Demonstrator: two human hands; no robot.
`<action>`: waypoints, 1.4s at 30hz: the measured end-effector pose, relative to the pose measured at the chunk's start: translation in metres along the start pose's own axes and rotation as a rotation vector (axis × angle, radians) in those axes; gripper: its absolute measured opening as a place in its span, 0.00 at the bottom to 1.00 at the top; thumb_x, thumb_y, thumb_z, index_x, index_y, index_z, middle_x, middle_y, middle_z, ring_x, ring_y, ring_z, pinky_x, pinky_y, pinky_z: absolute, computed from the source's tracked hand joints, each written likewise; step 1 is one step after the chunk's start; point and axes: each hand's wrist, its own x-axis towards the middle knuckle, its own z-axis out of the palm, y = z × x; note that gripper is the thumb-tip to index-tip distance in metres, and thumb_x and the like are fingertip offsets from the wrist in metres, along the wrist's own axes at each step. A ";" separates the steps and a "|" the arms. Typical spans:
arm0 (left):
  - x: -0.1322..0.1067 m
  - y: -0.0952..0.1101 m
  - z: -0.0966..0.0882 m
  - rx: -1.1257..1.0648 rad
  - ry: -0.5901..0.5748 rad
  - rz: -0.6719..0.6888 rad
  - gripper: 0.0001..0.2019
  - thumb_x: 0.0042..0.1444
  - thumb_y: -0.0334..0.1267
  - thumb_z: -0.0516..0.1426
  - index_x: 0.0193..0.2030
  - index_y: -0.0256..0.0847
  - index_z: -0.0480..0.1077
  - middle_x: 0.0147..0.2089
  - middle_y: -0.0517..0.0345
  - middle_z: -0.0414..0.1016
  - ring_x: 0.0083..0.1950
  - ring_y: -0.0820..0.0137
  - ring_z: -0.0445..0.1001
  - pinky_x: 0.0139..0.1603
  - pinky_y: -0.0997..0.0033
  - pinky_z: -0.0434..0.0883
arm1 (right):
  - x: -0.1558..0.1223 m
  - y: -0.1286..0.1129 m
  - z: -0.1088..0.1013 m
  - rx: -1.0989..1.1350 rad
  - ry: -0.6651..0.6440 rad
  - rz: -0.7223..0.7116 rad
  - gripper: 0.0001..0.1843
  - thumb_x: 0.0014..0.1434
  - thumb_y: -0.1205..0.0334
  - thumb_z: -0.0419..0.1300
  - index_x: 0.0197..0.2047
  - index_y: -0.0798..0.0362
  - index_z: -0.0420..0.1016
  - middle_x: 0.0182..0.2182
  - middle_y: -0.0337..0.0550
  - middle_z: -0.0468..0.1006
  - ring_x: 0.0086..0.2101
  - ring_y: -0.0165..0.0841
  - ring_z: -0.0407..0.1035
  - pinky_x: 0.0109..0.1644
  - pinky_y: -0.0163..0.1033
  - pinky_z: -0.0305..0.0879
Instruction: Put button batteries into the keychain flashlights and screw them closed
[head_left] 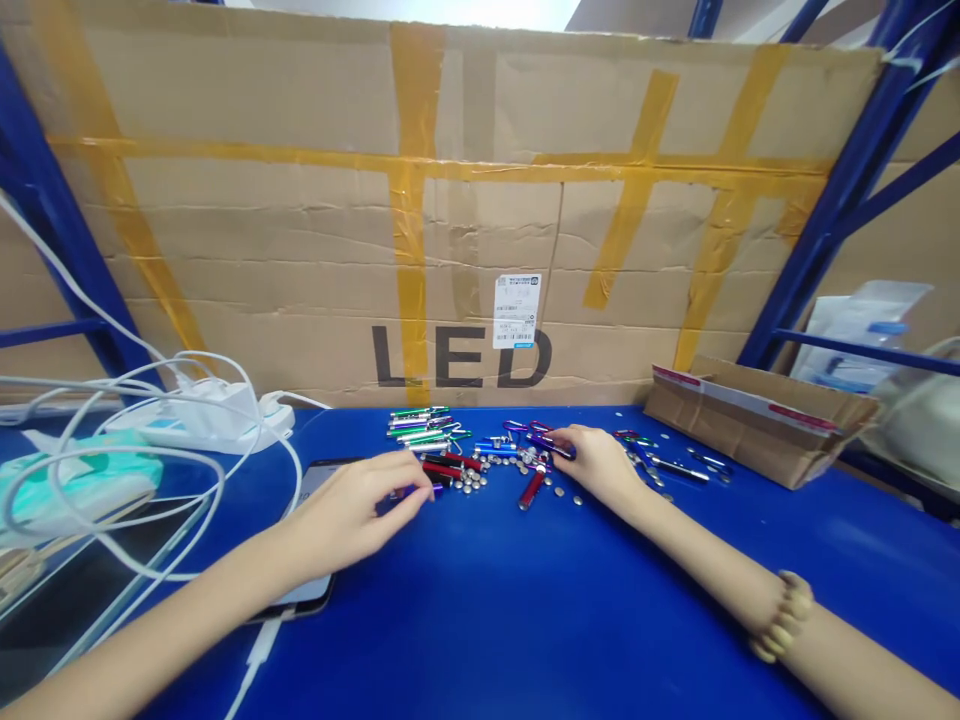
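Observation:
My left hand (pixel 367 505) is closed in a pinch, thumb and fingertips around a small purple flashlight tube (pixel 406 492), partly hidden by the fingers. My right hand (pixel 600 465) grips a purple mini flashlight (pixel 551 445) between thumb and fingers. Between the hands lie several silver button cells (pixel 471 480), with dark red flashlight tubes (pixel 459 465) beside them. A red mini flashlight (pixel 532 488) rests in front of the cells. Behind these is a blue flashlight (pixel 495 448). Green and silver flashlights (pixel 420 430) lie in a group farther left.
At right stands an open cardboard box (pixel 757 415), with loose flashlights (pixel 679 468) before it. A phone (pixel 315 590) with a plugged cable lies beneath my left forearm. White cables (pixel 105 480) and a power strip (pixel 217 420) crowd the left. A large carton (pixel 300 270) forms the back.

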 end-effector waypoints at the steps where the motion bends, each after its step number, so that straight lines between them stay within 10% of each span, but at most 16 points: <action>1: -0.003 -0.001 0.000 -0.041 0.012 -0.047 0.10 0.61 0.36 0.47 0.37 0.41 0.70 0.37 0.58 0.74 0.38 0.71 0.71 0.38 0.75 0.66 | 0.000 0.000 -0.001 0.019 0.016 0.006 0.11 0.52 0.69 0.57 0.40 0.56 0.77 0.35 0.48 0.78 0.35 0.38 0.72 0.39 0.39 0.67; 7: -0.012 0.013 0.010 -0.188 0.013 -0.225 0.14 0.57 0.42 0.53 0.50 0.49 0.67 0.37 0.61 0.75 0.31 0.72 0.70 0.31 0.75 0.65 | -0.011 -0.030 -0.009 0.626 0.094 0.061 0.14 0.52 0.58 0.60 0.41 0.56 0.75 0.39 0.47 0.78 0.35 0.35 0.74 0.41 0.40 0.71; 14: -0.008 0.025 0.014 -0.506 -0.013 -0.323 0.17 0.52 0.39 0.56 0.49 0.43 0.72 0.31 0.59 0.78 0.24 0.74 0.69 0.24 0.77 0.65 | -0.048 -0.099 -0.020 1.424 -0.414 0.204 0.19 0.44 0.57 0.67 0.40 0.54 0.74 0.33 0.43 0.79 0.31 0.29 0.74 0.32 0.33 0.72; 17: -0.008 0.031 0.012 -0.605 -0.005 -0.312 0.11 0.52 0.38 0.55 0.36 0.43 0.79 0.27 0.58 0.78 0.25 0.72 0.71 0.26 0.76 0.67 | -0.055 -0.108 -0.022 1.462 -0.528 0.227 0.17 0.42 0.58 0.68 0.37 0.55 0.75 0.27 0.40 0.78 0.27 0.28 0.73 0.27 0.30 0.70; 23: -0.010 0.033 0.023 -0.775 -0.144 -0.294 0.14 0.50 0.37 0.58 0.44 0.44 0.76 0.32 0.55 0.79 0.28 0.69 0.74 0.29 0.73 0.72 | -0.053 -0.100 -0.017 1.413 -0.575 0.290 0.15 0.43 0.57 0.68 0.32 0.57 0.75 0.20 0.37 0.75 0.23 0.26 0.70 0.25 0.29 0.68; 32: -0.006 0.021 0.025 -0.461 0.002 -0.455 0.13 0.49 0.39 0.59 0.41 0.40 0.78 0.24 0.59 0.77 0.22 0.73 0.68 0.23 0.77 0.65 | -0.050 -0.096 -0.012 1.358 -0.474 0.335 0.16 0.38 0.64 0.69 0.34 0.57 0.78 0.18 0.34 0.74 0.19 0.24 0.68 0.26 0.30 0.70; 42: -0.010 0.017 0.029 -0.290 0.154 -0.167 0.09 0.55 0.36 0.57 0.41 0.44 0.76 0.35 0.58 0.80 0.31 0.71 0.75 0.30 0.77 0.72 | -0.052 -0.096 -0.014 1.454 -0.457 0.352 0.16 0.43 0.57 0.67 0.36 0.55 0.80 0.25 0.41 0.79 0.25 0.26 0.72 0.25 0.28 0.70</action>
